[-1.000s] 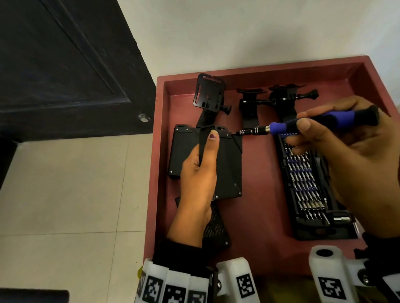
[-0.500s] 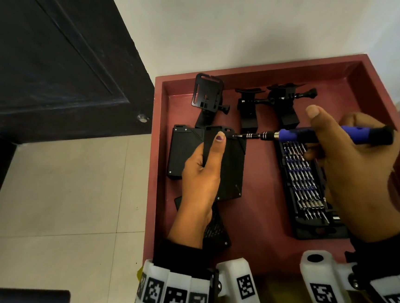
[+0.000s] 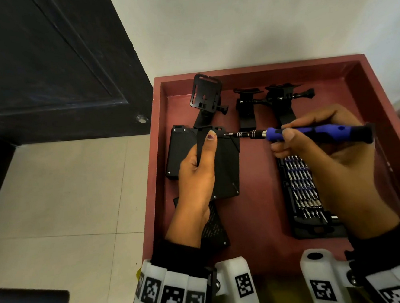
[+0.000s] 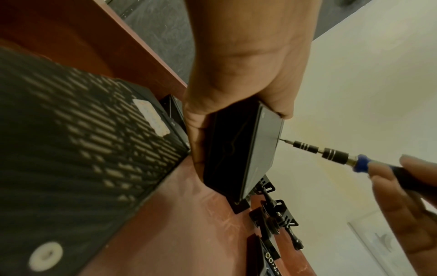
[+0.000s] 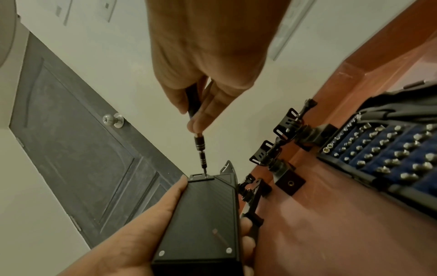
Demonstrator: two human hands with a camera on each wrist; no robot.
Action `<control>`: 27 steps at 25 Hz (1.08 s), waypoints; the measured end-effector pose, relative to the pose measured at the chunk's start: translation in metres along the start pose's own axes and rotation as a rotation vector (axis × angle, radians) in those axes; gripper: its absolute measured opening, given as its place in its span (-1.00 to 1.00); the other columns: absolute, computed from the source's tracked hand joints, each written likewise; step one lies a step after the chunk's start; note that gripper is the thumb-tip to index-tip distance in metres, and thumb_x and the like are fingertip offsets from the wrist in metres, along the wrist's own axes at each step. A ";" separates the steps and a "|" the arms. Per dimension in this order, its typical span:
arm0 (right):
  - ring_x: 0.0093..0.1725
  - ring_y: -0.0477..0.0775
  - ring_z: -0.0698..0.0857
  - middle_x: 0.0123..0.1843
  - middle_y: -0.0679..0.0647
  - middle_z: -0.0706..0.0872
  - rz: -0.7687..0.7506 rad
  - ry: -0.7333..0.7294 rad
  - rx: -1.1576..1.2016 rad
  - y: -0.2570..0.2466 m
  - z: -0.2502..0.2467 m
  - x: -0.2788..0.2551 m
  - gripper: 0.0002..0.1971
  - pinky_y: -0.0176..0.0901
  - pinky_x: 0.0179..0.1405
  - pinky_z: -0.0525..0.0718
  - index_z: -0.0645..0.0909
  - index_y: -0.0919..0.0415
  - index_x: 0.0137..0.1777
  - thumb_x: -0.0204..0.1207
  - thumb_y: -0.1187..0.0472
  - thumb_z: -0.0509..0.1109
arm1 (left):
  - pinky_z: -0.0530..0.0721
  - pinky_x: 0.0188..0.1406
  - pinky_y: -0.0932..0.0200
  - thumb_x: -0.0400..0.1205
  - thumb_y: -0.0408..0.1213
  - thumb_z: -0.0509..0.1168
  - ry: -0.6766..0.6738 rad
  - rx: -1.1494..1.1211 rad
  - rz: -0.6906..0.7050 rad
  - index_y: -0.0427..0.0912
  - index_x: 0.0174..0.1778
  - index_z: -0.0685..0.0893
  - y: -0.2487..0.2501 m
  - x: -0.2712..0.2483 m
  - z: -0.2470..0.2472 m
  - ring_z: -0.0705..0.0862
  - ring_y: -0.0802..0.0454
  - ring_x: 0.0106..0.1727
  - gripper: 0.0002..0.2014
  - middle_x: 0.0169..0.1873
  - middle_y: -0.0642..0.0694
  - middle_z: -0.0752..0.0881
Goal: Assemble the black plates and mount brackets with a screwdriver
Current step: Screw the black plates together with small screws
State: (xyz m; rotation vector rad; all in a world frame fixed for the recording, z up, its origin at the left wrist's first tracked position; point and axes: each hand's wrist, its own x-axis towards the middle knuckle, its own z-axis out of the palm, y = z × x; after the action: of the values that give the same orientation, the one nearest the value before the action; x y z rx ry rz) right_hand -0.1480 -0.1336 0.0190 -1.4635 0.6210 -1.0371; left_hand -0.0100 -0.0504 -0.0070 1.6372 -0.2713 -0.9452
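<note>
One ribbed black plate, silver corner screws, held upright

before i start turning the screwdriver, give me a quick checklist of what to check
1. Left hand grips the black plate assembly: ok.
2. Right hand holds the screwdriver: ok.
3. Bit tip touches the assembly's top edge: ok.
4. Bit seated in a screw head: cannot tell, too small.
5. Mount brackets stand apart from the screwdriver: ok.
6. Bit set within reach in the tray: ok.
</note>
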 end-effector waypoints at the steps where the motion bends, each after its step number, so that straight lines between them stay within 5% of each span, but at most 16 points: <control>1: -0.33 -0.03 0.80 -0.29 -0.02 0.78 -0.002 0.037 -0.034 -0.002 0.000 0.000 -0.86 -0.28 -0.31 0.73 0.55 0.14 -0.14 0.47 0.25 0.48 | 0.67 0.03 0.23 0.35 0.32 0.22 0.001 -0.006 0.005 0.11 -0.18 0.71 0.000 0.000 0.000 0.72 0.19 -0.09 -0.60 -0.18 0.09 0.76; 4: -0.51 -0.05 0.71 -0.46 -0.04 0.72 -0.004 0.168 -0.120 -0.004 0.003 -0.001 -0.80 -0.34 -0.51 0.63 0.49 0.20 -0.27 0.44 0.19 0.46 | 0.67 0.27 -0.12 0.27 0.39 0.23 -0.010 -0.017 0.025 0.10 -0.07 0.74 -0.001 -0.002 0.002 0.74 0.11 0.08 -0.47 -0.04 0.05 0.80; 8: -0.62 0.07 0.46 -0.57 0.11 0.44 0.004 0.311 -0.196 -0.003 0.007 -0.006 -0.58 -0.25 -0.53 0.51 0.34 0.11 -0.45 0.43 0.05 0.52 | 0.62 0.35 -0.10 0.27 0.39 0.20 -0.013 0.005 0.019 0.09 0.05 0.74 -0.001 -0.003 0.004 0.72 0.11 0.20 -0.40 0.04 0.07 0.81; 12: -0.63 -0.14 0.36 -0.59 0.25 0.35 0.103 0.380 -0.142 -0.004 0.011 -0.010 -0.52 -0.41 -0.55 0.42 0.31 0.19 -0.51 0.42 -0.05 0.45 | 0.62 0.34 -0.11 0.28 0.42 0.11 -0.022 0.036 0.001 0.21 -0.06 0.72 0.002 -0.005 0.006 0.71 0.11 0.20 -0.47 0.00 0.10 0.80; 15: -0.61 -0.20 0.44 -0.55 0.18 0.44 0.126 0.313 -0.117 -0.003 0.009 -0.007 -0.58 -0.46 -0.56 0.44 0.41 0.21 -0.41 0.46 -0.11 0.33 | 0.64 0.32 -0.10 0.35 0.36 0.08 -0.018 0.033 0.009 0.23 -0.15 0.72 0.003 -0.006 0.005 0.73 0.13 0.15 -0.56 -0.05 0.11 0.81; 18: -0.43 -0.20 0.54 -0.31 0.02 0.57 -0.005 0.220 -0.089 0.000 0.004 -0.001 -0.88 -0.43 -0.36 0.54 0.47 0.06 -0.13 0.52 0.09 0.37 | 0.65 0.31 -0.12 0.35 0.34 0.09 -0.022 0.015 -0.002 0.22 -0.15 0.73 0.003 -0.005 0.005 0.74 0.09 0.15 -0.58 -0.04 0.09 0.81; 22: -0.46 -0.12 0.62 -0.30 -0.10 0.71 -0.050 0.055 0.023 0.000 0.002 0.001 -0.89 -0.33 -0.43 0.61 0.57 0.09 -0.17 0.44 0.18 0.47 | 0.62 0.34 -0.08 0.42 0.32 0.10 -0.018 0.015 -0.003 0.21 -0.18 0.71 0.002 -0.004 0.005 0.72 0.11 0.16 -0.62 -0.06 0.12 0.80; 25: -0.36 -0.04 0.71 -0.18 -0.02 0.74 -0.024 -0.008 0.048 -0.002 -0.001 0.001 -0.84 -0.24 -0.30 0.70 0.60 0.13 -0.11 0.41 0.09 0.47 | 0.61 0.36 -0.08 0.41 0.31 0.09 -0.002 0.003 -0.005 0.21 -0.14 0.70 0.002 -0.003 0.004 0.71 0.11 0.19 -0.61 0.01 0.12 0.79; 27: -0.32 0.01 0.76 -0.10 0.05 0.74 -0.047 -0.008 0.065 -0.005 -0.003 0.003 -0.82 -0.20 -0.24 0.73 0.53 0.13 0.00 0.44 0.21 0.44 | 0.63 0.34 -0.09 0.40 0.31 0.09 0.002 0.003 -0.001 0.20 -0.15 0.72 0.002 -0.002 0.004 0.73 0.10 0.16 -0.60 -0.03 0.12 0.80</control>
State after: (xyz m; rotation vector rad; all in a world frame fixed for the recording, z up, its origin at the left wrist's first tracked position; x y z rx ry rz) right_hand -0.1499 -0.1362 0.0239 -1.4308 0.5447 -1.0779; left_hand -0.0138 -0.0522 -0.0044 1.6414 -0.2704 -0.9438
